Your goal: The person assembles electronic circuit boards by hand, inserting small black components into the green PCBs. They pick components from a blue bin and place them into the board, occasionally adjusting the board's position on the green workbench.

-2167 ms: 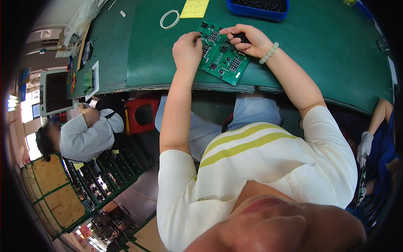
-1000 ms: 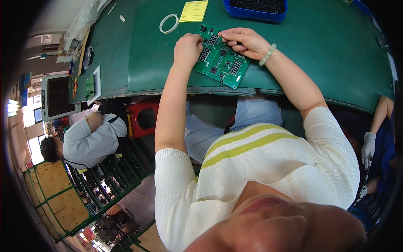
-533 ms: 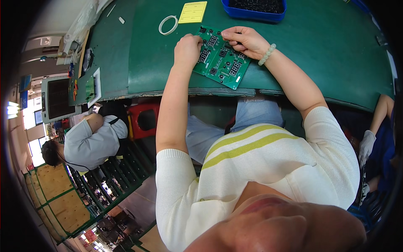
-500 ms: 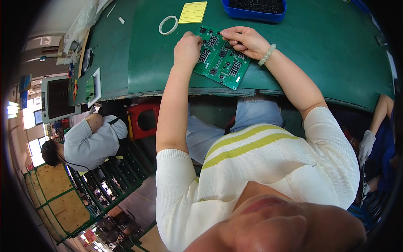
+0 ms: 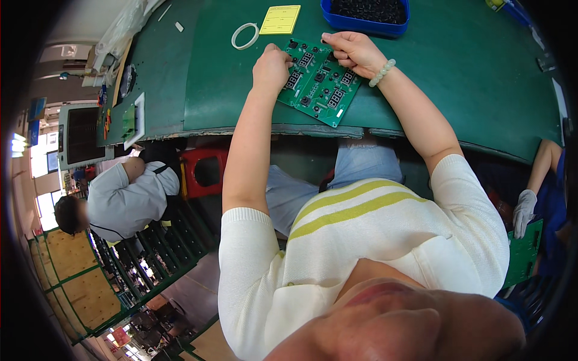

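A green circuit board (image 5: 328, 114) lies on the table, tilted at an angle. It carries several digit displays and black round parts. My left hand (image 5: 272, 70) is closed at the board's upper left edge, its fingertips over that edge. Above the board's far right side is my right hand (image 5: 358, 54), thumb and forefinger pinched together. A tiny dark bit shows at those fingertips, too small to name. Beyond this hand stands a blue tray (image 5: 367, 24) full of small black parts (image 5: 373, 9).
A white ring (image 5: 245, 36) and a yellow printed card (image 5: 280, 20) lie on the green table (image 5: 451, 78) beyond my left hand. One person (image 5: 129, 195) sits at the left. At the far right, another person's gloved hand (image 5: 525, 212) is beside a green board (image 5: 522, 256).
My right hand has lifted slightly away from the board toward the blue tray, still pinched. My left hand stays at the board's edge. A green board has appeared by the gloved hand.
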`<state>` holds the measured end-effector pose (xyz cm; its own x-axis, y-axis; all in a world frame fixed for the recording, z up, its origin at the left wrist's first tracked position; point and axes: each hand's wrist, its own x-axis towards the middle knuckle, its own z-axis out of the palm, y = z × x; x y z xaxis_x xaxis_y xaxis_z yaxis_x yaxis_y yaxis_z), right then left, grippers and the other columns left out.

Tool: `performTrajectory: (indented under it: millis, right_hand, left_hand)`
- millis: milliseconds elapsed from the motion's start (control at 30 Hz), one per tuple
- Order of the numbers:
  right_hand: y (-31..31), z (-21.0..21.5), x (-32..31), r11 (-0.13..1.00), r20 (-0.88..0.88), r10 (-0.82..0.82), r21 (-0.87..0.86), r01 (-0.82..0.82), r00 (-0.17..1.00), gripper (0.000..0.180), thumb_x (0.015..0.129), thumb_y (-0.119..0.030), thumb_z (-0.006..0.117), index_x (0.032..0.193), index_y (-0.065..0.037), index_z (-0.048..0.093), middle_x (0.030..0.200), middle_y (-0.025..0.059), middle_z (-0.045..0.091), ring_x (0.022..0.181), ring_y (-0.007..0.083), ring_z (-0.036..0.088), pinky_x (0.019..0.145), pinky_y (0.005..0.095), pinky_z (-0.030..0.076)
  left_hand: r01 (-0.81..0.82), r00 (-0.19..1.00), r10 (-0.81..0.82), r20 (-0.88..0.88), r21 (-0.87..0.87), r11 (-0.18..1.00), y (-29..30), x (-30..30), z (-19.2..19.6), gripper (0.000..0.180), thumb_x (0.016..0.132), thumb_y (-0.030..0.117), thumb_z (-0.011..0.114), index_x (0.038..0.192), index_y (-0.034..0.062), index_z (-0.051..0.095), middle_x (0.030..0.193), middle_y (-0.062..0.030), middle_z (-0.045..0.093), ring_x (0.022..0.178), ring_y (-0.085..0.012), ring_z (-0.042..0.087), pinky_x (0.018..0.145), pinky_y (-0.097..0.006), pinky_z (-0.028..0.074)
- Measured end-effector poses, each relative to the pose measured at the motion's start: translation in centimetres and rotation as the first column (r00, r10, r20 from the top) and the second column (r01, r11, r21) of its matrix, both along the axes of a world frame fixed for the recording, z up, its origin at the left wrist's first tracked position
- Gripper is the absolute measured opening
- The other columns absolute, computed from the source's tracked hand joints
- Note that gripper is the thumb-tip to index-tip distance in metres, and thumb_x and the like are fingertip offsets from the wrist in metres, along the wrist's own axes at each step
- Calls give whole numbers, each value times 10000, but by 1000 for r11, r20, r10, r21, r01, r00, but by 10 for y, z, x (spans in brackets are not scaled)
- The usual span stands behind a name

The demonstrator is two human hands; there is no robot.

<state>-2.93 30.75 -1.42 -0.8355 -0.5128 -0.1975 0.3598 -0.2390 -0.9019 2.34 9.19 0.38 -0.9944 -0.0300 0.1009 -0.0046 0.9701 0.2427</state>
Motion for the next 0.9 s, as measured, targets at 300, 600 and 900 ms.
performTrajectory:
  millis: [300, 600, 900]
  right_hand:
    - [-26, -3, 2, 588, -783, 450, 622, 517, 430, 259, 808, -358, 693, 796, -101, 725, 819, 82, 682, 763, 275, 662, 670, 385, 528]
    - [-36, -7, 10, 576, -833, 511, 516, 634, 214, 223, 809, -306, 684, 738, -94, 685, 786, 70, 638, 763, 263, 658, 650, 397, 525]
    - [-29, 2, 22, 545, -812, 535, 542, 640, 232, 235, 811, -307, 680, 729, -87, 691, 795, 83, 640, 741, 261, 660, 619, 388, 525]
  left_hand:
    - [-26, 849, 143, -508, 231, 973, -6, 31, -29, 136, 826, 122, 658, 923, 43, 710, 988, -111, 620, 958, -310, 554, 843, -395, 458]
    - [-10, 809, 415, -416, 697, 717, -19, 51, -63, 194, 880, 199, 666, 817, 21, 712, 907, -117, 675, 865, -217, 628, 798, -326, 490]
    - [-96, 865, 165, -473, 168, 981, -1, 75, -25, 78, 819, 101, 652, 873, 93, 709, 845, -35, 647, 887, -221, 588, 873, -391, 358]
